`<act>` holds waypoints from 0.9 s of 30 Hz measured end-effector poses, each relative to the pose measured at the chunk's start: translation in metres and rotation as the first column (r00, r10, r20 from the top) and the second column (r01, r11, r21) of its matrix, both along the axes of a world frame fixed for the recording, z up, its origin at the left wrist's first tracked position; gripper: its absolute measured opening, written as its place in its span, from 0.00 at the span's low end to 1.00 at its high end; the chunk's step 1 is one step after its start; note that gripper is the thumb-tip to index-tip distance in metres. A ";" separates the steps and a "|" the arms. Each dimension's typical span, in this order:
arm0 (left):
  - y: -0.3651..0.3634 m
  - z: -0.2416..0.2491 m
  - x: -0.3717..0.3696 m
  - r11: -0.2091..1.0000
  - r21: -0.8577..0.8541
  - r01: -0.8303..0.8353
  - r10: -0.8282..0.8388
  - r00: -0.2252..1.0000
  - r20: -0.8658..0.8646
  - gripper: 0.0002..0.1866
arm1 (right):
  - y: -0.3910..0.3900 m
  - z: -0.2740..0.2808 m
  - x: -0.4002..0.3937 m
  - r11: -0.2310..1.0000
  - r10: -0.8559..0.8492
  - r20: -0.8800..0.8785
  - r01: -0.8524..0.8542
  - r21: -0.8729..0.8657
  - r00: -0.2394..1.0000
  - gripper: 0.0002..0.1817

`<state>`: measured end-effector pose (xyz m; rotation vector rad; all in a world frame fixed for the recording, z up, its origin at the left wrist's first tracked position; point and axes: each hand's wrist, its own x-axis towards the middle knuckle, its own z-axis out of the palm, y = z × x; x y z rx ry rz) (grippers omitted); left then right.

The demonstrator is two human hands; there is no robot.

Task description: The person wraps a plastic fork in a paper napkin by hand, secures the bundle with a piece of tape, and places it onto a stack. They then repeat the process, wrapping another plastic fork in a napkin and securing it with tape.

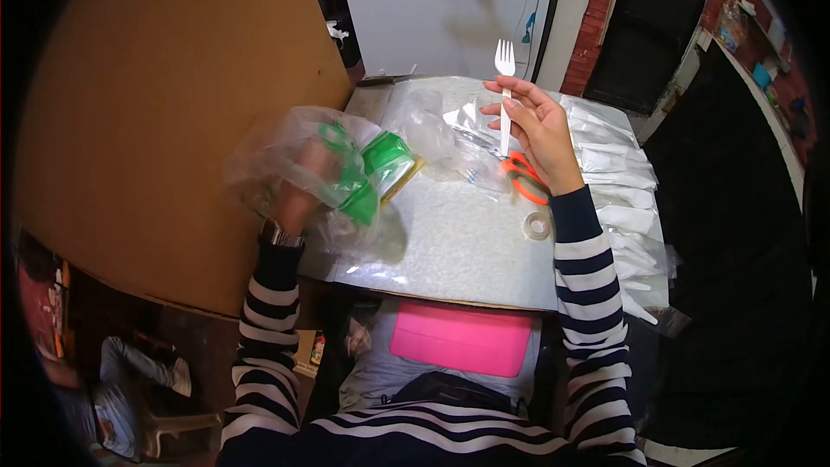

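Raised over the far right of the table (467, 259), my right hand (546, 134) pinches a white plastic fork (506, 56) by its handle, tines up. My left hand (301, 190) is inside or behind a clear plastic bag (259, 143) with green patches; motion blur and plastic hide its fingers. Green-and-white packaging (386, 154) lies beside that bag. Below my right hand are orange-handled scissors (525, 182) and a roll of clear tape (537, 226). Crumpled clear plastic (424, 125) sits at the back middle, more of it near the scissors.
Several white items in clear wrappers (614, 177) line the table's right edge. A brown board (173, 121) stands at left, a white freezer (441, 13) behind. Something pink (462, 337) rests on my lap. At lower left, another person's leg (138, 363) shows near a chair (181, 424).
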<state>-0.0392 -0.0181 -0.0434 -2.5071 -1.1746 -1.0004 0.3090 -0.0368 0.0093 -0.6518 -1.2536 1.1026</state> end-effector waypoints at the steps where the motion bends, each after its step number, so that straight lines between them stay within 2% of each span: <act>1: 0.002 -0.001 0.002 0.999 -0.033 -0.025 0.025 1.000 0.014 0.09 | -0.001 0.000 0.000 1.000 -0.007 -0.001 0.007 0.001 1.000 0.18; 3: 0.024 -0.015 0.000 0.982 -0.157 -0.108 0.109 0.994 -0.001 0.09 | -0.001 0.000 0.000 1.000 -0.020 -0.002 0.020 0.006 1.000 0.18; 5: 0.075 -0.058 -0.018 0.915 -0.333 -0.227 0.214 0.974 -0.075 0.09 | -0.001 0.000 0.003 1.000 -0.019 0.003 0.019 0.011 1.000 0.18; 8: 0.083 -0.081 -0.032 0.975 -0.014 -0.222 0.210 0.940 -0.268 0.08 | -0.001 0.001 0.004 1.000 -0.012 0.007 0.012 0.013 1.000 0.19; 11: 0.037 -0.043 -0.027 0.953 -0.114 -0.282 0.244 0.932 -0.269 0.16 | 0.000 0.001 0.005 1.000 -0.008 0.003 0.008 0.017 1.000 0.18; 13: 0.058 -0.079 -0.039 0.977 0.053 -0.206 0.210 0.973 -0.099 0.11 | 0.001 0.000 0.005 1.000 -0.001 -0.007 0.001 0.018 1.000 0.18; 14: 0.059 -0.081 -0.037 0.975 0.141 -0.174 0.178 0.984 -0.016 0.09 | 0.001 0.000 0.006 1.000 0.005 -0.012 -0.005 0.018 1.000 0.18; 17: 0.053 -0.071 -0.038 0.981 0.041 -0.188 0.191 0.977 -0.095 0.10 | 0.000 -0.001 0.004 1.000 0.005 -0.010 -0.005 0.002 1.000 0.18; 19: 0.021 -0.039 -0.021 0.941 0.245 -0.234 0.277 0.948 -0.158 0.11 | -0.001 -0.001 0.005 1.000 0.002 0.002 -0.002 -0.009 1.000 0.18; 21: 0.019 -0.042 -0.021 0.912 0.300 -0.280 0.338 0.927 -0.163 0.11 | -0.001 0.000 0.005 1.000 0.005 0.019 -0.005 -0.021 1.000 0.19; 23: 0.043 -0.070 -0.035 0.918 0.209 -0.338 0.368 0.921 -0.127 0.11 | 0.001 -0.002 0.007 1.000 0.005 0.014 -0.005 -0.016 1.000 0.19; 24: 0.033 -0.050 -0.023 0.911 0.057 -0.408 0.412 0.897 -0.161 0.12 | 0.001 -0.002 0.007 1.000 0.007 0.012 -0.007 -0.014 1.000 0.19; 26: 0.012 -0.011 -0.004 0.815 -0.237 -0.529 0.476 0.844 -0.248 0.14 | 0.000 -0.002 0.005 1.000 0.009 -0.005 -0.009 -0.024 1.000 0.18; 27: 0.015 -0.021 -0.010 0.873 -0.084 -0.480 0.455 0.865 -0.211 0.14 | 0.000 -0.002 0.005 1.000 0.010 -0.013 -0.010 -0.028 1.000 0.18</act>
